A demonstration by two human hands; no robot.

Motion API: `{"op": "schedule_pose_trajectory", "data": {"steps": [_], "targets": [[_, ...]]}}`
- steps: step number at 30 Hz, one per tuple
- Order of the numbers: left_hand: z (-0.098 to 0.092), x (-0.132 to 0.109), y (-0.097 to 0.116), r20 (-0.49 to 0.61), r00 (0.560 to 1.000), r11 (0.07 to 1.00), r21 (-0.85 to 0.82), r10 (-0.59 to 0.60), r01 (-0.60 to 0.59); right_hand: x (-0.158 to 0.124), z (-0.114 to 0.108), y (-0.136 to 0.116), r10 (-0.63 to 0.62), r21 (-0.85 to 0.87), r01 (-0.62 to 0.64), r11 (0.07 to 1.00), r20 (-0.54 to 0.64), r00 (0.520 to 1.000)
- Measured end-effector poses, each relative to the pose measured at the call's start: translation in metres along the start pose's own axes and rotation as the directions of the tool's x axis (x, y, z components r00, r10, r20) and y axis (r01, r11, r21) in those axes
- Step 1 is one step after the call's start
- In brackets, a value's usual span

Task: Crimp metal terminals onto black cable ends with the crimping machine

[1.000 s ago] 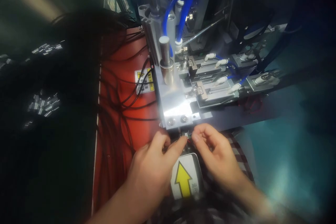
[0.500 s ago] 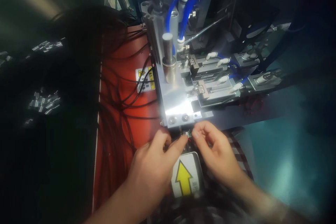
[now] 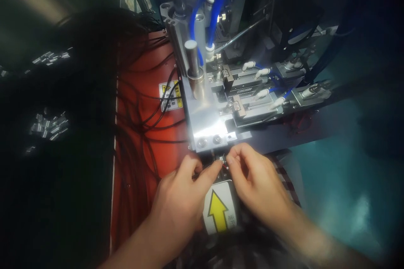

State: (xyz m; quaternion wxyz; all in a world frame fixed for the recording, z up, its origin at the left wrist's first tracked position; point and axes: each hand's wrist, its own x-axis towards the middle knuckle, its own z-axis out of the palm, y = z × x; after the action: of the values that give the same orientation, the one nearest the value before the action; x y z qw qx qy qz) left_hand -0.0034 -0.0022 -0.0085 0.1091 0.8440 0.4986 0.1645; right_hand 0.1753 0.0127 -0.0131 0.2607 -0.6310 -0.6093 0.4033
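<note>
Just below the front edge of a bright metal machine head (image 3: 206, 128), my two hands meet fingertip to fingertip. My left hand (image 3: 178, 193) is closed, its thumb pressed toward the curled fingers, and thin wire ends (image 3: 223, 160) stick out at the thumb tip. White, green and red show among these wires. On the right, my right hand (image 3: 257, 176) pinches with thumb and forefinger right beside the wires; what lies in that pinch is too small to make out. Under the hands sits a white label with a yellow arrow (image 3: 218, 210).
Black cables (image 3: 151, 126) lie across the red surface (image 3: 135, 92) on the left, near a warning sticker (image 3: 171, 96). Small shiny metal pieces (image 3: 49, 125) lie in the dark area farther left. Pneumatic slides (image 3: 252, 109) with blue hoses (image 3: 217, 17) stand behind the hands.
The whole view has shifted slightly, with machine and hands a little farther left in the picture. Both hands keep nearly the same pose at the wires.
</note>
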Motion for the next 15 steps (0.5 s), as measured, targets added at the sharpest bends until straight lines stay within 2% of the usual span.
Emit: {"op": "schedule_pose_trajectory", "data": {"steps": [4, 6, 11, 13, 15], "targets": [[-0.001, 0.002, 0.000, -0.005, 1.000, 1.000, 0.013, -0.003, 0.003, 0.002, -0.005, 0.006, 0.150, 0.325, -0.170, 0.930, 0.088, 0.985], [-0.002, 0.002, 0.001, 0.006, 1.000, 1.000, 0.010, -0.008, 0.008, 0.000, -0.007, 0.008, 0.184, 0.406, -0.211, 0.889, 0.106, 0.977], [-0.001, 0.001, 0.000, 0.051, 0.998, 1.000, -0.004, -0.022, 0.023, -0.005, -0.003, 0.009, 0.180, 0.411, -0.217, 0.886, 0.127, 0.975], [0.000, -0.001, -0.001, 0.044, 0.999, 1.000, -0.003, -0.027, 0.027, -0.007, 0.000, 0.010, 0.143, 0.360, -0.160, 0.919, 0.072, 0.987], [0.001, -0.002, -0.002, 0.034, 0.999, 1.000, -0.002, -0.026, 0.026, -0.008, 0.003, 0.012, 0.057, 0.265, -0.043, 0.963, -0.046, 0.997]]}}
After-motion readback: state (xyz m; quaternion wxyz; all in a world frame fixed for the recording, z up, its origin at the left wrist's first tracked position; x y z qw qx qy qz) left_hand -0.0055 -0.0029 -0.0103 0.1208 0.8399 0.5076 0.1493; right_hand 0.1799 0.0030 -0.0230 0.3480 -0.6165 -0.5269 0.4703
